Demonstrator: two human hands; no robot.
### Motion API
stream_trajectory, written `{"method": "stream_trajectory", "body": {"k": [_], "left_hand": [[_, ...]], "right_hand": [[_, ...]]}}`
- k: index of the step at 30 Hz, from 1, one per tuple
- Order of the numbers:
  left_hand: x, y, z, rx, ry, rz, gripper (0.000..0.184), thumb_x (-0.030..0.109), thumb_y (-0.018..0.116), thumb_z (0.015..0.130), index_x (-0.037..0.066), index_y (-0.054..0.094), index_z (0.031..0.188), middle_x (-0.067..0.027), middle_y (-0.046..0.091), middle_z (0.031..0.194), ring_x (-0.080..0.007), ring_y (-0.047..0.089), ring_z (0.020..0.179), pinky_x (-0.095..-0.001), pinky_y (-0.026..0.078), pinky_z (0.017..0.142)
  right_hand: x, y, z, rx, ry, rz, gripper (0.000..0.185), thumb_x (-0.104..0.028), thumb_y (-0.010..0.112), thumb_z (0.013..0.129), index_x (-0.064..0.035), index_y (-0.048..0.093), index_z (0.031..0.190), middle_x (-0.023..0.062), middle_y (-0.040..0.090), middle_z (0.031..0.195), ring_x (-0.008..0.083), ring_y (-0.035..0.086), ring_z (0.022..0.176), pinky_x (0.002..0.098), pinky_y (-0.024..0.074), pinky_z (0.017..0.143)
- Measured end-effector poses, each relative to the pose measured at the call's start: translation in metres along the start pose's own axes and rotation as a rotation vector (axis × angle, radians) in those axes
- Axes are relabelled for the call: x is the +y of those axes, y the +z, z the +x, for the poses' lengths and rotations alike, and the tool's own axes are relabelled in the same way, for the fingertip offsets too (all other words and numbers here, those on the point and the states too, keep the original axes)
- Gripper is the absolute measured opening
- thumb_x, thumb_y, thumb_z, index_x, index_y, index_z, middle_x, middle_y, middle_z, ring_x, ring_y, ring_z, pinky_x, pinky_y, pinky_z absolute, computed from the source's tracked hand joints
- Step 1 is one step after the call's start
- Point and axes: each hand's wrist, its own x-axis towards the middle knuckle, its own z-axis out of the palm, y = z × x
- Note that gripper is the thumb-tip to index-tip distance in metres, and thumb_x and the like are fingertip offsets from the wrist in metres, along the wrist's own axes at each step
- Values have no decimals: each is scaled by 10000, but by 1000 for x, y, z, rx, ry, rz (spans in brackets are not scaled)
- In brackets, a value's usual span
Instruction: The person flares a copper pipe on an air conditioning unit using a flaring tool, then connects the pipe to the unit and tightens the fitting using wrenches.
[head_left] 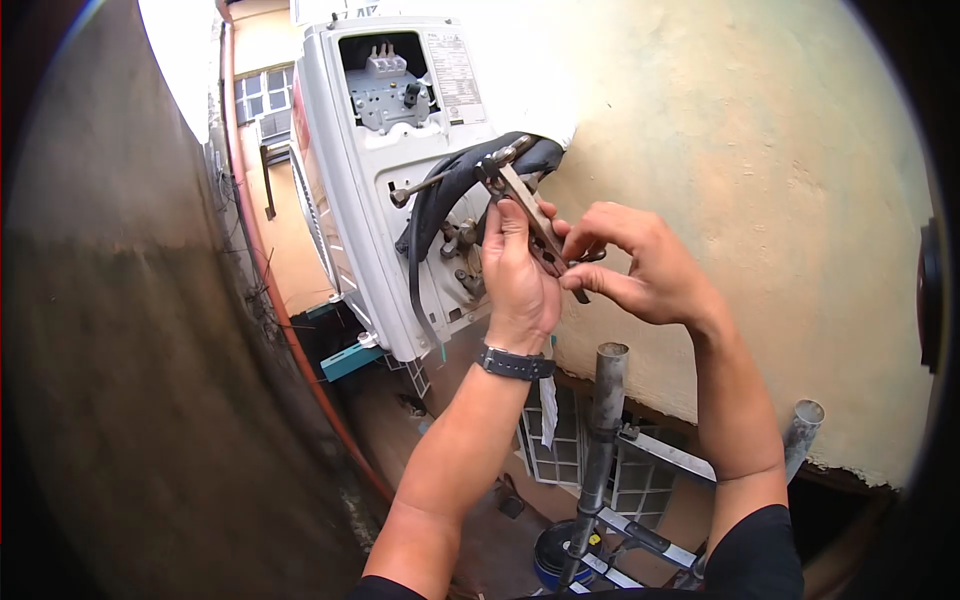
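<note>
My left hand (520,265) is wrapped around a flaring bar (525,203), a flat metal clamp bar held at a slant in front of the outdoor air-conditioner unit (385,220). My right hand (635,262) pinches at the bar's lower end, thumb and forefinger closed around a small metal part, apparently its wing nut. Black insulated pipe (450,190) curves behind the bar's upper end. A wrench (418,188) sticks out to the left of it. Brass service valves (460,240) sit just left of my left hand, on the unit's side.
The unit's upper cover is off, showing a terminal block (385,65). A painted wall (760,130) rises on the right, a dark wall (130,300) on the left. Below me are a ladder's metal rails (606,400) and a blue-and-black round object (557,550).
</note>
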Motion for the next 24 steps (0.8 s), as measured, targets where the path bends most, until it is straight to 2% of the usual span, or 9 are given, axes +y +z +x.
{"method": "stream_trajectory", "body": {"k": [2,5,8,13,16,18,20,21,24], "left_hand": [[14,-2,4,-60,-44,97,295,400,574,1051,116,605,1122,-26,654,938,-118,671,792,-278,586,682],[29,-6,11,-118,-107,261,301,397,563,1059,108,605,1133,-23,652,942,-114,662,778,-271,578,676],[14,-17,14,-172,69,421,307,393,551,1066,99,608,1133,-24,648,939,-113,649,780,-261,567,676],[10,-12,10,-83,-40,53,296,388,553,1066,114,628,1150,-25,659,977,-128,649,864,-294,567,771],[4,0,8,-21,-58,-67,310,407,559,1059,134,632,1187,-22,668,998,-157,669,910,-304,572,786],[0,-5,8,-60,-10,33,328,397,551,1064,131,612,1245,-28,667,1007,-160,669,926,-295,572,787],[13,-6,7,-106,-50,180,328,407,543,1065,128,606,1226,-22,669,996,-139,667,890,-273,562,732],[19,-8,6,-146,-88,326,330,417,534,1067,125,600,1207,-17,671,985,-117,665,854,-251,553,678],[19,-14,8,-146,-64,314,375,423,520,1071,119,575,1283,-12,659,981,-115,664,823,-231,544,623]], "right_hand": [[-3,3,2,41,74,105,222,-153,810,847,-21,658,942,128,676,851,291,673,864,386,543,786],[5,9,3,-13,58,115,237,-161,814,847,-14,658,947,125,683,868,282,677,835,386,548,768],[11,13,5,-34,-78,-63,222,-153,812,847,-14,662,935,121,687,871,275,681,820,383,553,756],[13,8,14,-30,164,298,216,-151,797,874,14,664,917,142,707,836,211,675,771,352,547,743],[9,3,21,54,184,243,221,-157,777,900,30,659,907,149,712,794,179,661,740,337,539,728],[13,4,29,69,205,178,178,-133,747,912,14,664,968,155,710,900,214,680,793,359,551,759],[32,9,43,404,-2,-153,186,-104,730,904,-29,664,1061,141,677,1085,264,686,843,391,563,788],[35,5,47,343,-34,-327,266,-95,744,873,-97,670,1128,92,621,1229,292,662,1010,417,551,881],[66,4,72,328,-324,-565,261,-41,749,835,-94,693,1084,48,613,1270,291,602,1130,397,526,965]]}}
